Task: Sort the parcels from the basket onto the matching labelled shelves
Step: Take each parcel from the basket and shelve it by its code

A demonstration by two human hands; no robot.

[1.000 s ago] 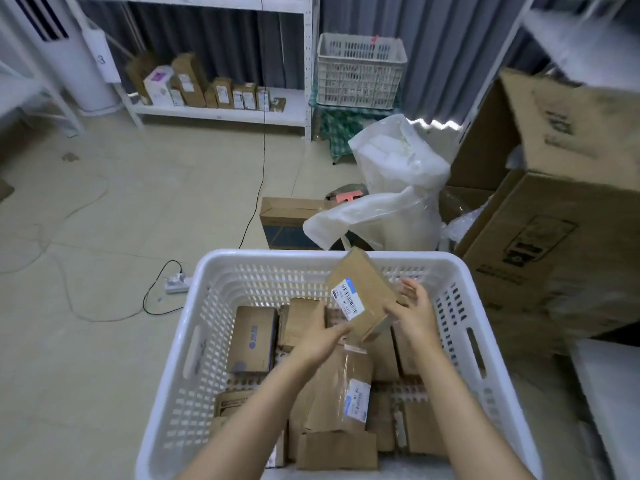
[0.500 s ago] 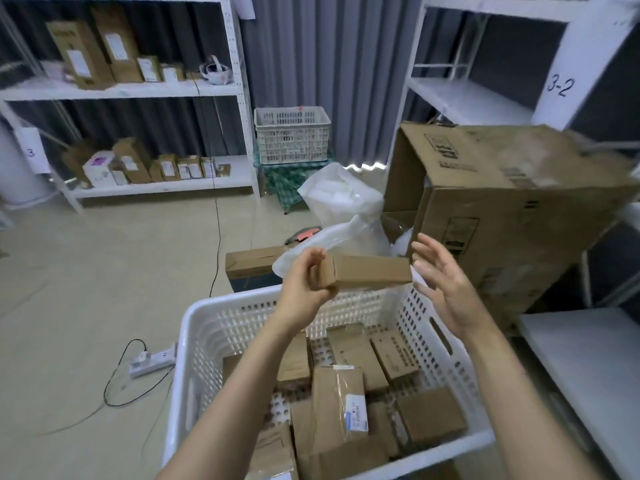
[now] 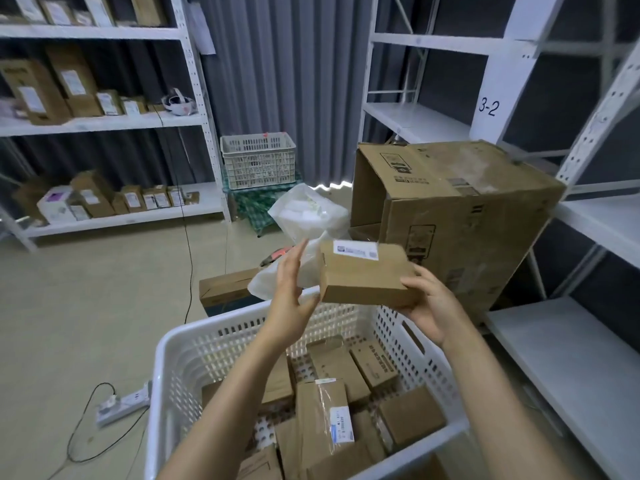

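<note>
Between shelves, the right hand grips a parcel over the basket, left hand spread beside it.

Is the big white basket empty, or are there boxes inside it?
Not empty. Many brown parcels lie in the white basket; one labelled parcel is out, gripped above its rim by the right hand.
</note>
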